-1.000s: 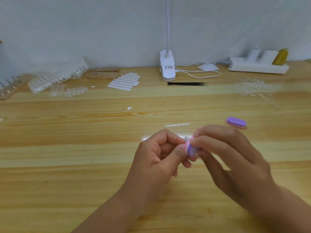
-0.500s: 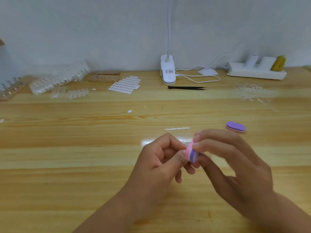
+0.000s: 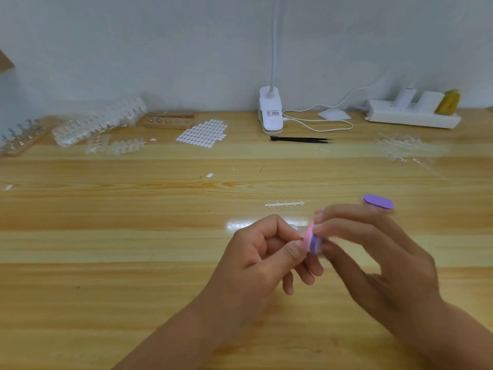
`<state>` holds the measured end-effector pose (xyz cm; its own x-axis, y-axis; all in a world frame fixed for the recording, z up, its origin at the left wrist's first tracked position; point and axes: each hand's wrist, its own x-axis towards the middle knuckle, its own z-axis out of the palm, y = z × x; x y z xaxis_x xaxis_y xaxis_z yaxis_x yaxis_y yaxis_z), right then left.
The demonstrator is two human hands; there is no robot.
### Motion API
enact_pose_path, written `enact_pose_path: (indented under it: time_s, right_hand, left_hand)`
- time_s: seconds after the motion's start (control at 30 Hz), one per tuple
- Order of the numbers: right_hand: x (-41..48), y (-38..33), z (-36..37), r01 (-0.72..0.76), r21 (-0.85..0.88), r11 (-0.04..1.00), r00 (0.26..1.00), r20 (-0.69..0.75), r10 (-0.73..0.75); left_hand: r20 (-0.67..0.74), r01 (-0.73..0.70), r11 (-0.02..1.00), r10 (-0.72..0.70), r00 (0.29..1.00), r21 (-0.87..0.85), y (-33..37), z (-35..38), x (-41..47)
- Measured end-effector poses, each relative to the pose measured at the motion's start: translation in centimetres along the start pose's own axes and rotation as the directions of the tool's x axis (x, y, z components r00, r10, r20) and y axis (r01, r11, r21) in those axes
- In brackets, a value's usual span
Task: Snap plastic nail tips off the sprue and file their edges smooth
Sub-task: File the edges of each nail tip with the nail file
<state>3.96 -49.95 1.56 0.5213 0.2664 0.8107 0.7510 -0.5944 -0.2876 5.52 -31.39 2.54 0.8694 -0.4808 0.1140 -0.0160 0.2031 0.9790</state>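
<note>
- Pinching is what both your hands do now. Your left hand [image 3: 262, 256] presses its thumb and first finger together on what I take to be a small clear plastic nail tip, right up against the file. The tip is so tiny and so hidden that I cannot see it well.
- Your right hand [image 3: 373, 263] pinches the little pink and purple foam file block [image 3: 312, 240] between its fingertips and thumb, just above the wooden table [image 3: 133, 289].
- The tip can pop out of your fingers if you rub too hard. It is clear, so it is hard to find on the shiny wood.
- The file can rub your left thumb, because the thumb sits right against the file's side. That can hurt.
- If you rub too long in one spot, the edge can go flat or crooked. Thin plastic can also crack if you squeeze hard.
- The file can slip, since only fingertips hold it. Then it falls on the table.
- The bare white plastic sprue strip [image 3: 285, 204] lies just past your hands. A second purple oval file [image 3: 378, 202] lies near your right fingers. A quick swing of your hand can knock them away.
- More clear plastic sprues full of tips [image 3: 125, 145] wait far back on the left, well apart from you, so I think a lot is left to do. Reaching for them with a tip in your hand can make you drop it.
</note>
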Motion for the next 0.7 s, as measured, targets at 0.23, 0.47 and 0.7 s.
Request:
enact_pose_path:
  time_s: [0.23, 0.47, 0.7]
  right_hand:
    - [0.30, 0.62, -0.59, 0.012, -0.022, 1.000, 0.999, 0.033, -0.011]
    - [0.35, 0.49, -0.46, 0.052, -0.032, 0.998, 0.998, 0.045, -0.051]
    - [0.30, 0.70, -0.66, 0.033, -0.057, 0.998, 0.999, 0.040, -0.031]
  left_hand:
    - [0.012, 0.002, 1.000, -0.002, 1.000, 0.008, -0.01, -0.08, -0.03]
    - [0.007, 0.003, 0.999, -0.003, 1.000, 0.039, 0.03, -0.19, 0.01]
    - [-0.009, -0.021, 0.999, 0.021, 1.000, 0.048, 0.07, -0.13, -0.01]
